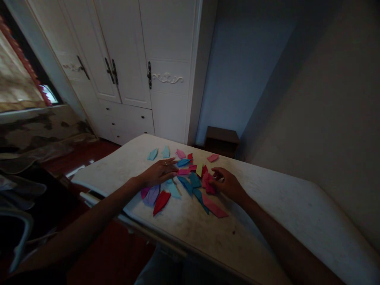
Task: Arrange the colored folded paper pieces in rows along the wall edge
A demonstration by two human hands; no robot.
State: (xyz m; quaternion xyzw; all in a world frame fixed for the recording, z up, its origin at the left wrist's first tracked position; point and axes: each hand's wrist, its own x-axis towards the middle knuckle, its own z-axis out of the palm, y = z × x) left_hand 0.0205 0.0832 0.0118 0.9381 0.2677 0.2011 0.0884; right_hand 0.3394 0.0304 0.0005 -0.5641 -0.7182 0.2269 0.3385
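Colourful folded paper pieces lie scattered and partly overlapping on the white table. My left hand (160,172) rests over the left of the pile with its fingers stretched out, close to a blue piece (183,162) and a magenta piece (183,171). A light blue piece (173,189), a lilac piece (152,195) and a red piece (162,202) lie nearer me. My right hand (228,184) has its thumb and fingers curled on a pink folded paper (208,183) at the pile's right. Beside that lie a lime green piece (199,169) and a teal piece (195,180).
The white table (273,198) stretches far to the right. Behind it stand a white wardrobe (172,107) and a low brown cabinet (222,135). A chair with a pale frame (25,233) is at the lower left. A salmon pink piece (215,206) lies near the front.
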